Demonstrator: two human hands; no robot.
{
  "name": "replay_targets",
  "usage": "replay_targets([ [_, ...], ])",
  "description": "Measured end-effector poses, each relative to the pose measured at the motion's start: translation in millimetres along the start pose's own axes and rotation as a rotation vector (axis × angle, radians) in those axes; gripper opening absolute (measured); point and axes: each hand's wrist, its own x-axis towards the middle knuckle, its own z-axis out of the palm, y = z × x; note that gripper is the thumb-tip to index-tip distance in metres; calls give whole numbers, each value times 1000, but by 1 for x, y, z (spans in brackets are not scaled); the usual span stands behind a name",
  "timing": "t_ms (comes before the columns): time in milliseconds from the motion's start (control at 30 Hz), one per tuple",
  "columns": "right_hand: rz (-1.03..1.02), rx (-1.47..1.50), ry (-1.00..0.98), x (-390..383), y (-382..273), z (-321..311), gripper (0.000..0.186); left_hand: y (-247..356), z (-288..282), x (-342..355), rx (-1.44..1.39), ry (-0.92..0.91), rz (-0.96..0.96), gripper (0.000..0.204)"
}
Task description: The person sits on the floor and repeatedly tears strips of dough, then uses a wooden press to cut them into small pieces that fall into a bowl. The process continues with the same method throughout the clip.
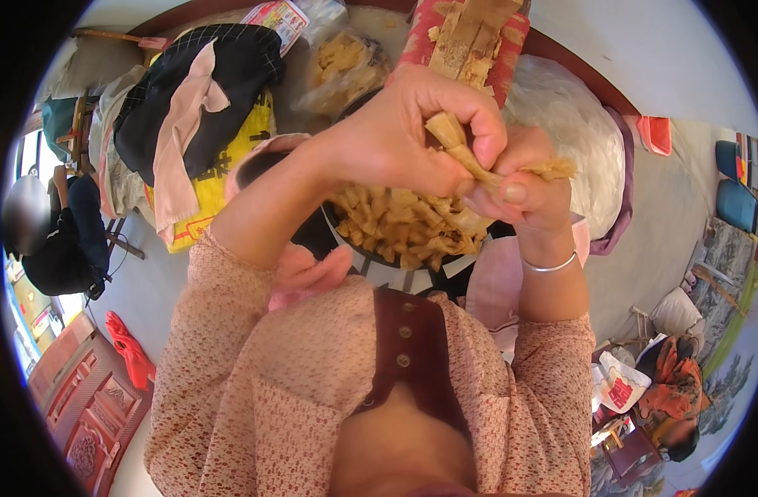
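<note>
Both hands are raised in front of my chest, working one tan, twisted strip that looks like tofu skin (pixel 452 137). My left hand (pixel 412 124) pinches its flared upper end between thumb and fingers. Close against it, my right hand (pixel 524 186) grips the other part, and a frayed end pokes out past its thumb. The middle of the strip, where the fingertips meet, is partly hidden. Below the hands lies a heap of similar short knotted tan pieces (pixel 404 228) in a dark round basin (pixel 333 217), partly covered by my arms.
A wooden board (pixel 470 37) lies on red cloth beyond my hands. At right is a large clear plastic bag (pixel 561 124); at far left-centre, a bag of tan pieces (pixel 342 62). Dark cloth (pixel 201 91) covers a yellow bag (pixel 230 182). Other people sit at both sides.
</note>
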Motion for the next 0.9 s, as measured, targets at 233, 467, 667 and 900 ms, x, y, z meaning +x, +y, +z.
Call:
replay_targets([
  [233, 223, -154, 459, -3, -34, -61, 24, -18, -19, -1, 270, 63, -491, 19],
  [467, 204, -188, 500, 11, -1, -40, 18, -38, 1, -3, 530, 62, -255, 49],
  [667, 347, 39, 449, 18, 16, -25, 22, -35, 18, 0, 120, 277, -397, 52],
  [900, 461, 246, 381, 23, 14, -6, 22, -12, -3, 12, -650, 606, -14, 33],
])
